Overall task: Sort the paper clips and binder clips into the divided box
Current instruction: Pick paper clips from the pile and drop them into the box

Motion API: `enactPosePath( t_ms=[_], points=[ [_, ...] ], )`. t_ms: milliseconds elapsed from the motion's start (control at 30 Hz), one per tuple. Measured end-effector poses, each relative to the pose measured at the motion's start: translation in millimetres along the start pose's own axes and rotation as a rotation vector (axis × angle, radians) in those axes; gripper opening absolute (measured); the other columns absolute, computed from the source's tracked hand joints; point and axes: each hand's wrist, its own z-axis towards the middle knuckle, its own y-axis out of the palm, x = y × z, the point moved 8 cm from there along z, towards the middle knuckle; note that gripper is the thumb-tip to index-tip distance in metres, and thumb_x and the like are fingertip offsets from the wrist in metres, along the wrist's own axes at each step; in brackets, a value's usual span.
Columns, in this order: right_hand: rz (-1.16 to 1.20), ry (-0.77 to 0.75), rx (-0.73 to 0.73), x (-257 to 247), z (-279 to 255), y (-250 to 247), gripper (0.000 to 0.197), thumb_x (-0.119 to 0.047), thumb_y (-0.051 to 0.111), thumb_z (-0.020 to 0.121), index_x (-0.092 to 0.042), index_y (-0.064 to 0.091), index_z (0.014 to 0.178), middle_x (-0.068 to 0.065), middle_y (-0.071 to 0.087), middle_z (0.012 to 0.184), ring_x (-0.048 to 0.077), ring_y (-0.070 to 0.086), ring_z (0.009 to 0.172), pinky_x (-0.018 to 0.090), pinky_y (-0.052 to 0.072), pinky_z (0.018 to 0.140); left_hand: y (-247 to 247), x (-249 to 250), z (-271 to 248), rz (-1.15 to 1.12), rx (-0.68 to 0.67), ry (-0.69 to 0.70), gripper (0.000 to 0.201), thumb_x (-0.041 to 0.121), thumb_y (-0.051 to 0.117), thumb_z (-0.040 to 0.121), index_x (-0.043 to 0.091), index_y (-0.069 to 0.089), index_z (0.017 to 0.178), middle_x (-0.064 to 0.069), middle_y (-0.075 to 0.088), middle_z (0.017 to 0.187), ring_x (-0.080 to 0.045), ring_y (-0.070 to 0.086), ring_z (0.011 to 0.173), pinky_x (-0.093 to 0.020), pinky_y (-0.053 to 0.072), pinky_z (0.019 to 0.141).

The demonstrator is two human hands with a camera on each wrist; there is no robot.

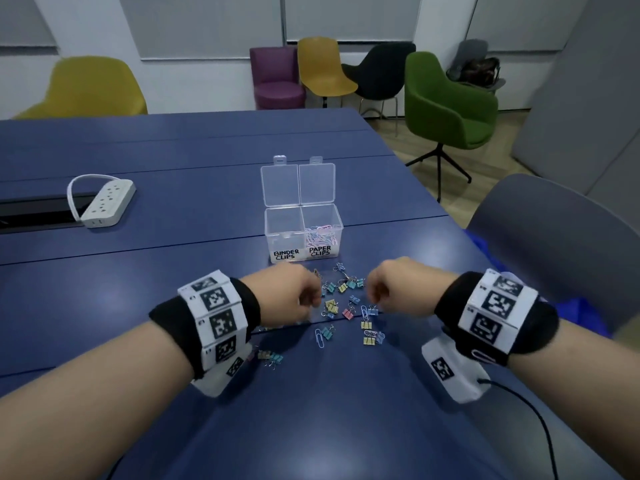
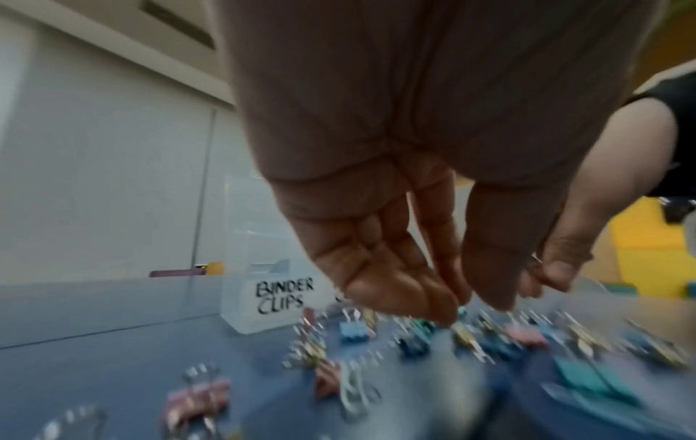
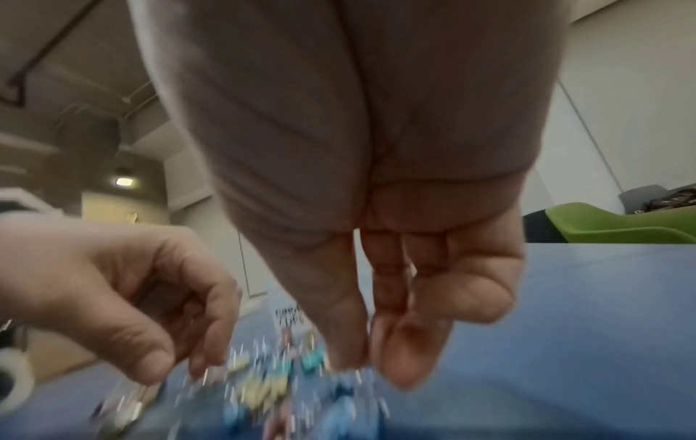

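The left hand [image 1: 294, 289] and right hand [image 1: 393, 284] hang over the little clips [image 1: 341, 306] on the blue counter [image 1: 173, 271]. Fingers curl down; I cannot tell if they hold anything. Behind stands the open box [image 1: 303, 233], with paper clips [image 1: 320, 233] in its right part.

Both hands hang low, fingers pointing down.
The left hand [image 1: 294, 289] and right hand [image 1: 391, 284] curl loosely, fingertips [image 3: 405, 366] bunched; any grip is apparently lost to blur.
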Motion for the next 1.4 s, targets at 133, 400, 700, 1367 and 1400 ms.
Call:
enactPosePath(
  t_ms=[133, 400, 700, 1367, 1400],
  points=[
    [0.050, -0.030, 0.047, -0.4, -5.5, 18.7, 0.027, -0.001, 0.049, 0.078, -0.020, 0.065, 0.087, -0.006, 0.056, 0.080, 0.019, 0.056, 0.080, 0.027, 0.050, 0.071, 23.6, 12.6, 2.1, 0.045, -0.065, -0.005, 0.024, 0.028, 0.070, 0.079, 0.017, 0.065, 0.099, 0.001, 0.068, 0.098, -0.017, 0.062, 0.087, -0.026, 0.049, 0.076],
    [-0.005, -0.040, 0.026, -0.4, -8.3, 28.0, 0.038, -0.001, 0.047, 0.083, -0.020, 0.070, 0.107, 0.003, 0.069, 0.106, 0.026, 0.062, 0.099, 0.035, 0.052, 0.087, 31.8, 17.6, 4.1, 0.130, -0.049, -0.054, 0.007, 0.024, 0.069, 0.080, 0.021, 0.064, 0.084, 0.005, 0.063, 0.084, -0.016, 0.055, 0.079, -0.026, 0.044, 0.070],
    [-0.003, -0.073, 0.021, 17.4, -33.5, 36.4, 0.042, 0.004, 0.049, 0.083, -0.024, 0.072, 0.105, -0.003, 0.064, 0.110, 0.019, 0.059, 0.103, 0.031, 0.047, 0.091, 52.8, 3.5, -4.2, 0.313, -0.168, -0.073, 0.024, 0.022, 0.049, 0.094, 0.004, 0.060, 0.105, -0.015, 0.056, 0.116, -0.025, 0.053, 0.090, -0.031, 0.046, 0.079],
    [0.056, -0.012, 0.076, 4.0, -33.6, 30.4, 0.027, -0.005, 0.052, 0.085, -0.015, 0.074, 0.096, -0.002, 0.069, 0.102, 0.016, 0.062, 0.093, 0.022, 0.047, 0.080, 2.3, -81.3, -18.2, -0.556, 0.116, -0.536, 0.019, 0.022, 0.058, 0.090, 0.008, 0.063, 0.077, -0.005, 0.049, 0.066, -0.018, 0.041, 0.053, -0.025, 0.037, 0.051],
    [0.060, -0.003, 0.081, 2.7, -31.5, 30.0, 0.021, -0.009, 0.056, 0.084, -0.014, 0.075, 0.094, -0.001, 0.070, 0.098, 0.016, 0.061, 0.087, 0.022, 0.047, 0.076, 0.4, -75.3, -12.7, -0.345, 0.095, -0.507, 0.022, 0.028, 0.060, 0.088, 0.008, 0.067, 0.082, -0.005, 0.055, 0.070, -0.019, 0.048, 0.059, -0.027, 0.043, 0.057]
  ],
)
